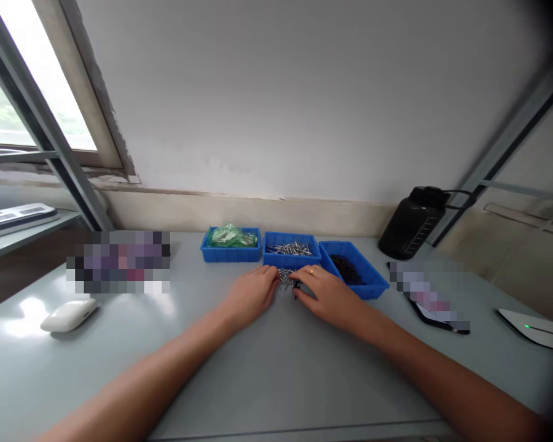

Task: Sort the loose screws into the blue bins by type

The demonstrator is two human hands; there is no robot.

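A small heap of thin silver nail-like pins [285, 274] lies on the table just in front of the middle blue bin. My left hand [252, 291] rests at the heap's left side, its fingers pressed together and curled; whatever they hold is hidden. My right hand [326, 293], with a ring on one finger, is at the heap's right side. Its thumb and fingers close on a small dark piece [296, 285], too small to name. More silver pins fill the middle blue bin [291, 260], and black parts lie in the angled blue bin [373, 290] on the right.
The left blue bin [231, 254] holds a green plastic bag [228, 234] with metal pieces. A dark water bottle [412, 224] stands back right, near a phone [431, 318] and a white device [534, 331]. At left lie a white case [69, 315] and a blurred-out object [122, 261].
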